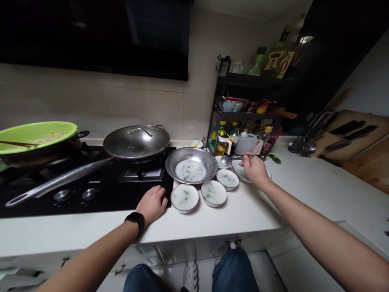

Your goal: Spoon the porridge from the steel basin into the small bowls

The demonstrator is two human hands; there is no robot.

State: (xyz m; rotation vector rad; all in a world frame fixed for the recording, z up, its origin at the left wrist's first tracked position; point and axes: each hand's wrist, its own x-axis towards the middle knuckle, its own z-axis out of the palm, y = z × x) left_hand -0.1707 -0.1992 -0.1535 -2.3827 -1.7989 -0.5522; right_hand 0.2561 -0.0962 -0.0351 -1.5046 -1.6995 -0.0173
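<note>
stainless steel ladle (225, 161), right of centre: handle gripped by my right hand (255, 170), fingers closed round it, its bowl held low over a small white dish (222, 166), seemingly to keep drips above crockery. white plate (240, 170), partly under the same hand.

left hand (152, 205), lower centre: empty, fingers loosely together, resting on the corner of a black hob (100, 194) and apparently steadying me at the edge of the white counter (212, 225). black watch (135, 221) on that wrist.

steel basin (191, 151), centre: milky liquid with dark pieces, set just beside the hob. three white bowls (213, 204), in an arc close around it, each holding similar liquid, probably placed for short reach.

steel wok lid (136, 142), on a pan on the hob. green bowl (36, 129), far left, with chopsticks. metal shelf rack (243, 113), upper right, packed with bottles and jars against the wall.
</note>
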